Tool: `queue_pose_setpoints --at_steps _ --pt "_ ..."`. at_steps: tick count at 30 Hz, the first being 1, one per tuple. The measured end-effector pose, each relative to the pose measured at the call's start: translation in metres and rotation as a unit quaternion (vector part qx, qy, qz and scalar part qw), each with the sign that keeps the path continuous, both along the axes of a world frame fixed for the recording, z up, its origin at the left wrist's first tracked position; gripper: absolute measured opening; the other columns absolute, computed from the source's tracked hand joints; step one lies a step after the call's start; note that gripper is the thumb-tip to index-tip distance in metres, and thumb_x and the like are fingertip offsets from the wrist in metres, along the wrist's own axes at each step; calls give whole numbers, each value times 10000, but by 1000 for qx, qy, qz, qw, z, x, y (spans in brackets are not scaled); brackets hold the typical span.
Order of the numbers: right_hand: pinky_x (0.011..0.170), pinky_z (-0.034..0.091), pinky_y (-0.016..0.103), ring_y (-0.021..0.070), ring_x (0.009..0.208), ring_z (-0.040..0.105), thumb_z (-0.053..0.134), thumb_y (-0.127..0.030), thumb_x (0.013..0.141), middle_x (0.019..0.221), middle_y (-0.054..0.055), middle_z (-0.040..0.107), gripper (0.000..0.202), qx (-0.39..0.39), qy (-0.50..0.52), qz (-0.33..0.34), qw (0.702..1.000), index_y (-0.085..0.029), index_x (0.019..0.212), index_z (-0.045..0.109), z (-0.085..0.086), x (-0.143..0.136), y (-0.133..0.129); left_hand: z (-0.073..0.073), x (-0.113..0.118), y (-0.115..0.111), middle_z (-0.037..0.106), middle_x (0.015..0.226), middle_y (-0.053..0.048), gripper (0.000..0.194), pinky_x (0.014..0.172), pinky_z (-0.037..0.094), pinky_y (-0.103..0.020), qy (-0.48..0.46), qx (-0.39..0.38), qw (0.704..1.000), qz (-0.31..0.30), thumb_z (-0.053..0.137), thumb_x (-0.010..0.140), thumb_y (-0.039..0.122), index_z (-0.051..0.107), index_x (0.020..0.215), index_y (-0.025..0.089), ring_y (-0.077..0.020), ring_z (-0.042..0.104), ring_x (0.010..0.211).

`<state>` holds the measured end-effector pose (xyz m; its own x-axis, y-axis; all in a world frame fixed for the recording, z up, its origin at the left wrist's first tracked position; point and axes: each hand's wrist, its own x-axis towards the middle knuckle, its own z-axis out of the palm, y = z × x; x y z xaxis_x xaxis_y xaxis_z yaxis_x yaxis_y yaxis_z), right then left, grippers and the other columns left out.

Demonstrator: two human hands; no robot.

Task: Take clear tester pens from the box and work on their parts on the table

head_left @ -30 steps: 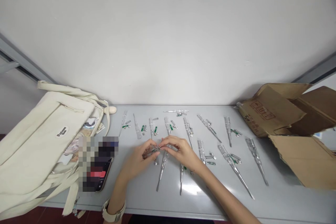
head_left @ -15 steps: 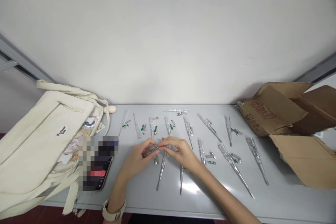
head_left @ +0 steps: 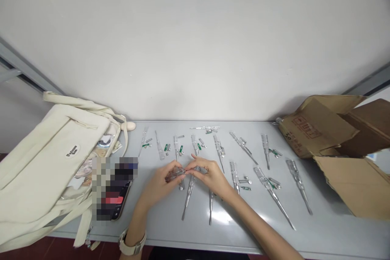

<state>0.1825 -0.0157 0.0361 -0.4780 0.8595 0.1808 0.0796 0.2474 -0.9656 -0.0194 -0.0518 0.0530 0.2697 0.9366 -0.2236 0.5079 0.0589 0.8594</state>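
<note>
My left hand (head_left: 161, 183) is closed around a clear plastic screwdriver handle (head_left: 173, 176), tilted with one end toward my right hand. The fingertips of my right hand (head_left: 211, 175) are pinched together at that end; whatever tiny part they grip is too small to make out. Beneath my right hand lies a clear-handled voltage tester screwdriver (head_left: 189, 195), partly covered. Another tester screwdriver (head_left: 211, 209) shows below my right wrist, its handle hidden. Right of the hand rests a tester screwdriver (head_left: 234, 172) beside a small green circuit board (head_left: 245, 188) and little metal cylinders (head_left: 244, 181).
Several more tester screwdrivers (head_left: 297, 185) lie across the grey table (head_left: 170, 229), many with small green boards and metal bits. On the left are a cream bag (head_left: 45, 162) and a phone (head_left: 122, 201). An opened cardboard box (head_left: 307, 130) stands at the right.
Both hands stay nearly in place around the handle. My right index finger and thumb have shifted slightly at its end, and another right finger has lifted a little.
</note>
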Motion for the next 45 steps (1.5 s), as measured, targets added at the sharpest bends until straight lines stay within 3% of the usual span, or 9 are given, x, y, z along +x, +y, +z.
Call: queue_pose_setpoints --at_steps 9,21,29,32,35,40,45 --pt "1182 316 481 166 935 693 619 -362 903 959 -17 749 171 7 11 -4 1000 -267 946 755 -5 -3 -1 -2 -2 0 503 646 57 331 544 312 -230 4 11 1000 20 535 866 524 574 970 213 -104 383 562" --pt "1177 312 460 143 839 682 634 -332 888 890 -22 730 130 7 12 -25 1000 -236 879 722 -9 -5 -1 -3 -1 1 478 634 60 323 542 299 -231 12 22 999 20 525 870 525 574 942 214 -101 360 552" --pt "1157 324 442 149 881 666 613 -280 903 907 -13 716 114 32 3 -12 999 -259 915 724 -3 -4 -1 -2 -1 1 477 652 56 287 558 314 -227 -9 26 999 25 533 880 495 568 920 214 -107 393 595" --pt "1082 400 423 149 851 650 618 -269 898 892 0 686 101 33 -11 -18 999 -244 912 715 1 -2 -1 -4 -1 2 481 659 54 278 565 317 -226 -11 24 999 20 539 882 486 567 919 212 -108 400 603" --pt "908 500 362 169 887 635 592 -278 912 921 30 664 135 41 -29 -7 999 -242 941 719 6 0 -4 -5 -1 2 487 672 51 282 565 317 -226 -10 25 999 28 541 881 489 563 925 211 -109 401 607" --pt "835 499 318 162 889 618 562 -249 927 938 32 639 126 79 -6 -10 997 -235 993 668 13 -1 -10 -6 -2 0 438 647 54 273 565 305 -226 -18 63 997 45 545 892 467 555 852 197 -101 382 591" --pt "780 480 297 153 837 590 530 -231 947 876 16 615 66 90 -35 -25 995 -218 935 594 15 1 -10 -7 -7 -3 390 641 50 300 563 294 -228 -57 89 988 114 528 907 463 522 792 187 -98 372 592"
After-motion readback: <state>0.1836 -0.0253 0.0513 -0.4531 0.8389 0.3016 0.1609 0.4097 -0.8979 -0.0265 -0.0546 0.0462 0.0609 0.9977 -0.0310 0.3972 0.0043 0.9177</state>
